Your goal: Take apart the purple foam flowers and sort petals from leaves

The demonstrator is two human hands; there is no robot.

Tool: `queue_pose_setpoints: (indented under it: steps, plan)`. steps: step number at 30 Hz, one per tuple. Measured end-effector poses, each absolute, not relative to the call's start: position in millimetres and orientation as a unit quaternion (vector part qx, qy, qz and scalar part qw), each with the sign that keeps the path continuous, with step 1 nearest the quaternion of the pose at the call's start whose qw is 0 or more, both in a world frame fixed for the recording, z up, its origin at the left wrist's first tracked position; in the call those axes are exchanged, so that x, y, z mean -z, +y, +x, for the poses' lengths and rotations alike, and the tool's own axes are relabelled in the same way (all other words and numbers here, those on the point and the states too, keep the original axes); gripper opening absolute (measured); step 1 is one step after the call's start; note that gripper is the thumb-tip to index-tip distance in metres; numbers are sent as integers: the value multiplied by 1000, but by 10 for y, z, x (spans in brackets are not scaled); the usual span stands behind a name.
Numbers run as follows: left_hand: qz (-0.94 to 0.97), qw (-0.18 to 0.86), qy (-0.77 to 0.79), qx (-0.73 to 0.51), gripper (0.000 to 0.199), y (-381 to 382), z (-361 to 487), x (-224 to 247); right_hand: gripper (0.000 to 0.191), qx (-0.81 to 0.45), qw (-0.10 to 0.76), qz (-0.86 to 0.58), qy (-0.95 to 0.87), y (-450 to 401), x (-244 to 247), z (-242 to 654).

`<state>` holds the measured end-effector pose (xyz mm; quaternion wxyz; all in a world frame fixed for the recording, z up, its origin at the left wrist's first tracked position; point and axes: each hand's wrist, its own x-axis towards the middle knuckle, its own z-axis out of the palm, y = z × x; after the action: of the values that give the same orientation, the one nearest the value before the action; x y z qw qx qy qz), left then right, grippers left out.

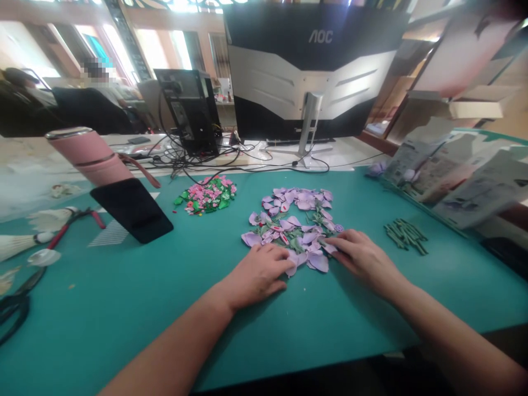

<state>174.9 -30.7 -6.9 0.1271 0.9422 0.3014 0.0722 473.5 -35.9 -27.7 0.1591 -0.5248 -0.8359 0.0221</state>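
A loose pile of light purple petal pieces lies in front of me on the green mat, mixed with grey-green leaf-like pieces. My left hand is at the pile's near left edge, its fingers loosely bent over the petals and its thumb apart from them. At the right edge, my right hand pinches a purple petal piece between thumb and fingers. A few small red pieces show among the petals.
Pink and green small pieces lie farther back left, green sticks to the right. A phone leans on a pink flask. Pliers, scissors, boxes and a monitor surround the mat. A person sits behind.
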Motion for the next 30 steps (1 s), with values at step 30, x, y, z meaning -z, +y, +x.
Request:
queue_pose_setpoints:
  steps: [30]
  plan:
    - [943, 169, 278, -69, 40, -375, 1788, 88, 32, -111, 119, -484, -860, -826, 346, 4775]
